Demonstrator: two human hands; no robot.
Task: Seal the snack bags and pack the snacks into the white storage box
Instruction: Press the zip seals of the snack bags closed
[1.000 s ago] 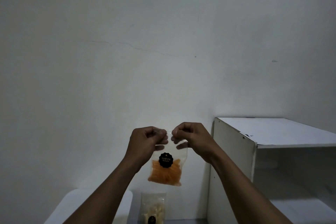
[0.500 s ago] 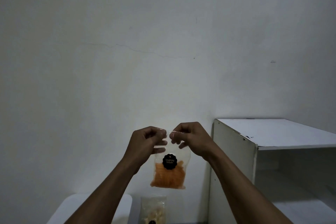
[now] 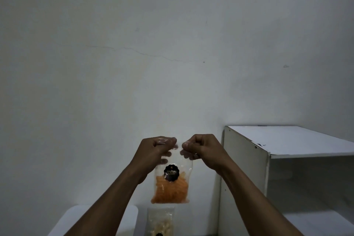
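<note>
Dim, grainy; soft vignetted edges.

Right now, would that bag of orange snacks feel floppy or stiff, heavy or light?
Probably floppy: the bag is thin clear film hanging from where the left hand and right hand pinch its top. Likely light, since two pinches alone carry it. Its glossy film may be slippery.

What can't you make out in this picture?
Head view:
Zip strip of the orange snack bag: covered by fingers of the left hand and right hand.
Wording on the black label: blurred.
The pale snack bag: cut by the bottom edge.
The white storage box: cut off, partly behind the left forearm.
</note>
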